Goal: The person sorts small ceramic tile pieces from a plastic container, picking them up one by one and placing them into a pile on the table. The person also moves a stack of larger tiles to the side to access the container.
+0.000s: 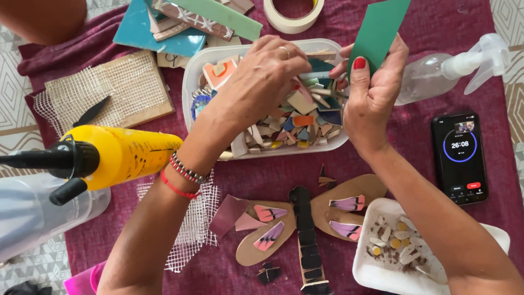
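Left hand (262,76) is digging into the white tray (192,76) of tile bits (297,123), fingers pinched on some piece, can't tell which. Right hand (374,90) has a closed grip on a green tile (379,27) just right of it.

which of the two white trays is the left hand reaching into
The long tray at the top, heaped with coloured tile pieces; the left hand is over it. The smaller tray at bottom right holds only a few pale bits.

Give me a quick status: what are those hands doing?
Left hand in white tray of tile pieces. Right hand pinching green tile. Nothing blocking.
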